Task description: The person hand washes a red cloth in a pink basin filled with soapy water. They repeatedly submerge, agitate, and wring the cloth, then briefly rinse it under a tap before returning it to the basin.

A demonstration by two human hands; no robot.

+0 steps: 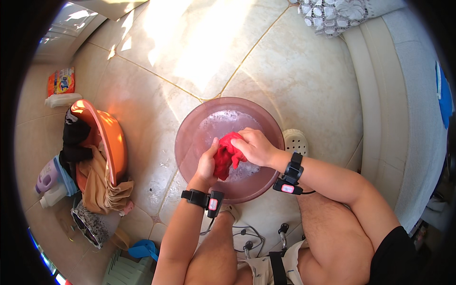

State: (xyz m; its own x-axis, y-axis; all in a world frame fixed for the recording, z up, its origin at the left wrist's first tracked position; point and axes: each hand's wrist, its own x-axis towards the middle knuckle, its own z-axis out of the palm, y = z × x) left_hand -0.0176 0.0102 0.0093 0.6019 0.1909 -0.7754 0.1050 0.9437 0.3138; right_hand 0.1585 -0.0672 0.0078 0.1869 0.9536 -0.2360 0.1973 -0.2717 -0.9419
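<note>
Between my two hands is a bunched, wet-looking red cloth, held above soapy water. My left hand grips its left side, thumb uppermost. On the upper right, my right hand has the cloth pinched between thumb and curled fingers. Below them a round, translucent reddish-purple plastic basin stands on the tiled floor, with white suds floating along its far side and more under the cloth. The cloth's lower folds and the fingers behind it are partly hidden.
At left, an orange basin lies tipped on its side, tan cloth and black cloth spilling out. Detergent bottles and a Tide bag stand nearby. A sofa runs along the right. Cables lie near my feet.
</note>
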